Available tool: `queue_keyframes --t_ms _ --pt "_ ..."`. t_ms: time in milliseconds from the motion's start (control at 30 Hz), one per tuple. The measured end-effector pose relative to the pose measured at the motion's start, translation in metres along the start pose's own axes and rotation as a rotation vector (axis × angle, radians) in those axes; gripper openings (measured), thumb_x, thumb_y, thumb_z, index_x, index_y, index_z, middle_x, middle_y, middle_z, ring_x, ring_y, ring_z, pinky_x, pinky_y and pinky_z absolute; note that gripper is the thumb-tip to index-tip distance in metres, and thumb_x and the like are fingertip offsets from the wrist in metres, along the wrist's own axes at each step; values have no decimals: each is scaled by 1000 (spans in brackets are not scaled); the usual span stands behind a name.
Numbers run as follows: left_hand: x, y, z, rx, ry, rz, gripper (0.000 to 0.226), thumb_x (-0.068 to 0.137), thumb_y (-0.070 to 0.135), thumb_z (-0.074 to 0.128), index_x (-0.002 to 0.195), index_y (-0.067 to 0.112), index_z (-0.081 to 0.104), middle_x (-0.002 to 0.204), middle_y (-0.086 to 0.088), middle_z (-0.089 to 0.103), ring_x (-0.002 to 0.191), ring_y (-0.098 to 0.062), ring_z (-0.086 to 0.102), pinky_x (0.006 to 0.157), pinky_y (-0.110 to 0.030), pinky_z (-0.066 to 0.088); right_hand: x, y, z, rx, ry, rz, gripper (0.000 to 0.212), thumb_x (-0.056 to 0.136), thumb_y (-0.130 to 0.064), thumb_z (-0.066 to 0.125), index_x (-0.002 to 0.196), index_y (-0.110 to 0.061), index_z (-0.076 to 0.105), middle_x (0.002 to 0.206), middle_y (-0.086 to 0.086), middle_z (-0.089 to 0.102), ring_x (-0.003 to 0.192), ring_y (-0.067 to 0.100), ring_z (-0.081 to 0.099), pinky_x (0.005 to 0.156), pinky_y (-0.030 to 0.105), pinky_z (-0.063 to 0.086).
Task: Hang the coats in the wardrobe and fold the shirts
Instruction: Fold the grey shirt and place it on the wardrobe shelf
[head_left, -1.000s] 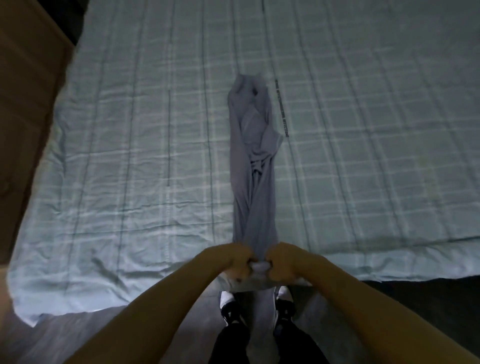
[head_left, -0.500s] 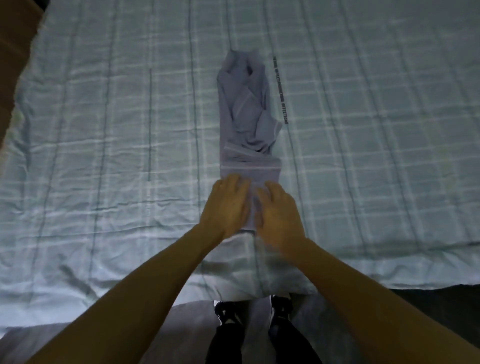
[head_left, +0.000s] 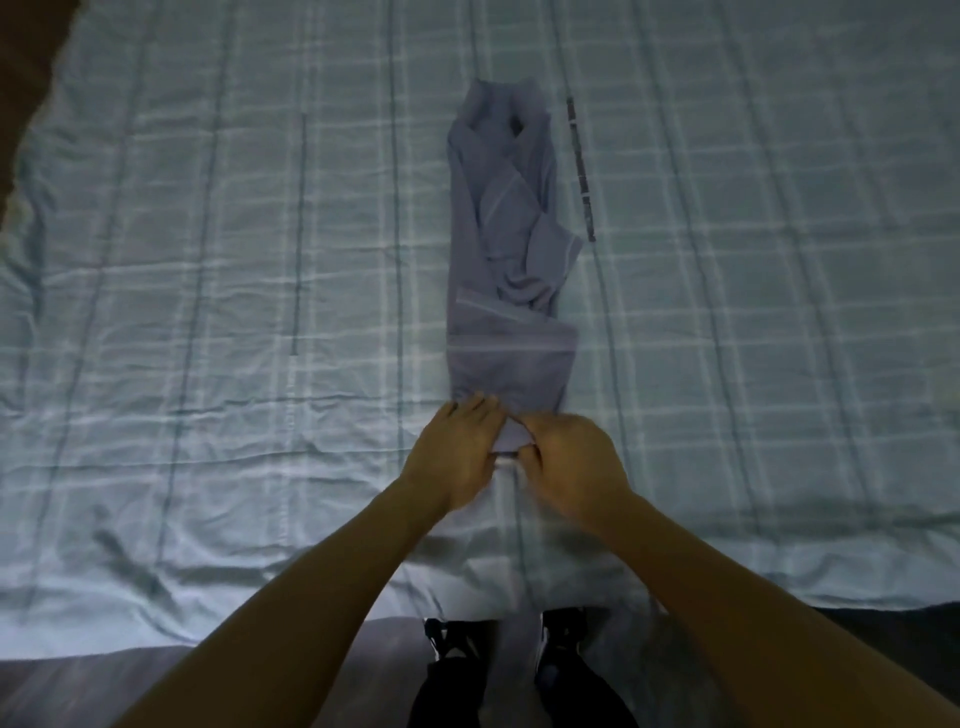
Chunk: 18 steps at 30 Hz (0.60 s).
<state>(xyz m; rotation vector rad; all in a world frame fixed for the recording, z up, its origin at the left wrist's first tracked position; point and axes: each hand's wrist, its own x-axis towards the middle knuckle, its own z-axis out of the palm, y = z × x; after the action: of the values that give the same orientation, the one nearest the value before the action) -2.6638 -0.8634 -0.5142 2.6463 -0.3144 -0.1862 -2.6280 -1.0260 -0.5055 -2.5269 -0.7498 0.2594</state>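
Head view. Grey shirt (head_left: 501, 249) laid out as a long narrow strip down the middle of the bed (head_left: 208, 312), collar end far off, near end doubled over, a hem band showing across the fold. Left hand (head_left: 457, 452) resting on the near left corner of the strip, fingers fairly straight and pressing down. Thumb hidden, so impossible to say whether tucked under. Right hand (head_left: 571, 462) just beside it, fingers curled, pinching the near folded edge.

Probably mid-fold, working the strip up toward the collar. Best done by taking both near corners level, lifting evenly and carrying straight along the strip to keep the side edges lined up. Worth tucking in the loose sleeve (head_left: 556, 254) jutting right partway up, then flattening each turn before the next.

Underneath, a pale checked bedspread, soft and creased, likely to give under pressure and to drag along with a hard pull. Dim room. Brown furniture (head_left: 26, 52) at the top left corner, black-and-white shoes (head_left: 457, 639) on the floor at the bed's near edge. No coat or wardrobe to be seen.
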Motion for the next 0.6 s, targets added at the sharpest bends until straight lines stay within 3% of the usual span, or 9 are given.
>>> queue_keyframes --t_ms 67,133,200,300,367,467,533,567,600 --pt "-9 18 -20 -154 -220 -164 23 87 18 54 104 7 64 102 -13 67 93 -31 63 76 -32 46 -13 -5 -14 0 -72 29 35 79 -35 40 64 -13 63 57 4 63 48 23 57 48 25 37" --pt "-22 34 -34 -152 -599 -274 27 92 30 51 107 11 63 108 -10 66 97 -27 61 81 -32 48 -32 -15 -24 30 -192 48 38 78 -39 41 58 -11 56 56 8 61 50 27 57 49 25 33" --pt "-29 46 -50 -190 -867 -307 29 90 33 53 105 11 64 105 -11 67 92 -25 62 80 -33 49 -48 -27 -32 123 -295 70 42 75 -42 40 54 -10 55 58 12 61 53 27 55 53 25 32" --pt "-14 52 -82 -225 -947 -350 17 88 22 57 88 8 67 89 -11 70 72 -20 64 62 -23 49 -40 -41 -58 195 -299 118 38 72 -47 38 52 -16 47 59 13 60 52 19 47 53 26 31" --pt "7 50 -104 -183 -783 -357 25 90 26 56 102 6 66 100 -13 69 83 -23 65 65 -26 50 -16 -42 -76 148 -229 195 42 76 -50 42 60 -12 53 64 12 62 60 22 56 53 29 36" --pt "37 46 -123 -52 -173 -298 43 86 37 46 110 6 63 107 -16 65 97 -32 61 78 -34 46 23 -37 -97 97 29 303 21 88 -28 52 86 -9 61 78 9 62 73 26 59 64 34 47" --pt "46 44 -120 -53 304 -267 34 84 21 51 111 4 61 105 -17 64 94 -31 59 78 -32 42 39 -33 -98 147 196 308 19 89 -22 52 102 -11 60 92 6 63 83 24 60 72 37 49" --pt "48 44 -116 -63 446 -275 30 83 11 56 111 3 60 105 -17 62 92 -26 57 78 -28 38 43 -29 -93 139 221 310 28 89 -21 54 114 -10 58 106 8 63 95 26 60 81 39 49" --pt "50 42 -109 -64 483 -284 30 82 6 58 112 3 58 105 -16 60 92 -22 54 78 -23 35 44 -25 -85 121 230 314 37 88 -20 56 123 -7 55 117 12 61 105 29 57 90 41 47"
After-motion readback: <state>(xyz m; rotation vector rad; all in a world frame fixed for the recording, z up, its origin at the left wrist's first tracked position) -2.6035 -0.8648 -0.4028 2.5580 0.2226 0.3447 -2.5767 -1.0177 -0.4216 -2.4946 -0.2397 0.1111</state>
